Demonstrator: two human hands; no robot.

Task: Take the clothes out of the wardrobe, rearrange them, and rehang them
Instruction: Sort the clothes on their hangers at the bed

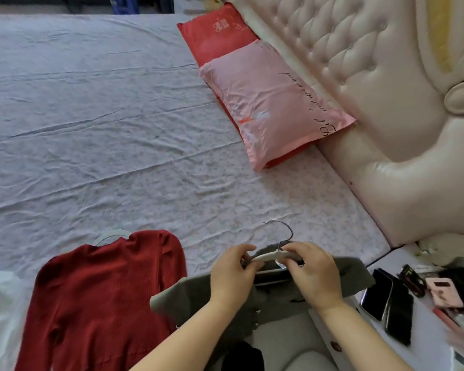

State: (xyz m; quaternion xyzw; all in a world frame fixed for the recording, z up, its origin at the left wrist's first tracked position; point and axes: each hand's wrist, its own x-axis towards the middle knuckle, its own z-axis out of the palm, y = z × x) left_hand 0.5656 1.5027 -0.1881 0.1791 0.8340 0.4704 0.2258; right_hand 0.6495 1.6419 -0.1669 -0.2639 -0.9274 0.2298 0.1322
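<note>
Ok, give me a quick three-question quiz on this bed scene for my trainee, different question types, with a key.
1. True or false: the left hand and the right hand both grip the white hanger.
2. What lies on the red pillow? A) pink pillow B) phone C) book
3. Fill in: the red sweater lies on the ____.
Key: 1 true; 2 A; 3 bed.
</note>
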